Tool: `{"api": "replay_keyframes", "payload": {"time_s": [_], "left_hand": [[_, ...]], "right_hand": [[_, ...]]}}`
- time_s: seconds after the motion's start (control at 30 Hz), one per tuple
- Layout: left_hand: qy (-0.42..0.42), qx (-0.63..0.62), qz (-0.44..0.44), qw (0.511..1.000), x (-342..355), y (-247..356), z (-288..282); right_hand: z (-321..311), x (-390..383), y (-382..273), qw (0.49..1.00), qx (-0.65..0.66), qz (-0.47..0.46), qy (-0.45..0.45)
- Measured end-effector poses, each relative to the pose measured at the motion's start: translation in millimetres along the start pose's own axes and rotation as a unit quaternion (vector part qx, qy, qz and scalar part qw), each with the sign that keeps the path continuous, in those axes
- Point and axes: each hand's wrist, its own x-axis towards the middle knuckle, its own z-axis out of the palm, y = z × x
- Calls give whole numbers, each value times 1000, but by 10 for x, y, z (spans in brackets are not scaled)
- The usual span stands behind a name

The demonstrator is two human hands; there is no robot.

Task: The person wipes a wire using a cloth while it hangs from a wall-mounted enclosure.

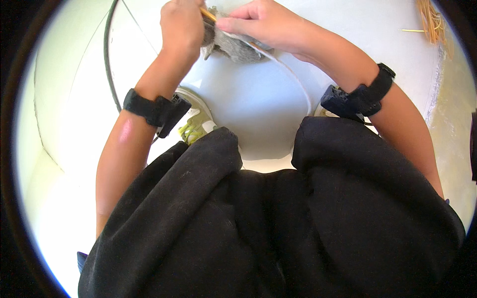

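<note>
At the top edge, my left hand (183, 27) is closed in a fist, its fingertips hidden. A thin yellow strip (208, 14) runs from the fist to my right hand (266, 22), whose thumb and fingers pinch its other end. Right below the hands is a grey, fuzzy bundle (241, 50) with paler pieces on its left side; what it is I cannot make out. From beneath the right hand a whitish cord (293, 77) curves down to my right knee.
Yellow-brown straw-like strands (433, 22) lie at the upper right, one sticking out leftward. A black cable (106, 54) curves down at the left. A pale shoe with yellow-green laces (191, 130) shows beside my left knee. Dark straps with boxes (156, 110) circle both forearms.
</note>
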Motion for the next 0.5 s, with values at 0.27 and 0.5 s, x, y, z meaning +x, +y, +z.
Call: {"api": "replay_keyframes", "payload": {"time_s": [0.27,0.5], "left_hand": [[123,-14,-28,992,327,-215,-436],[77,-75,-21,994,408,-347,-607]], "right_hand": [[-298,-523,174,990,-130,39,-28],[-262,-857,446,993,-92,41,-57]]}}
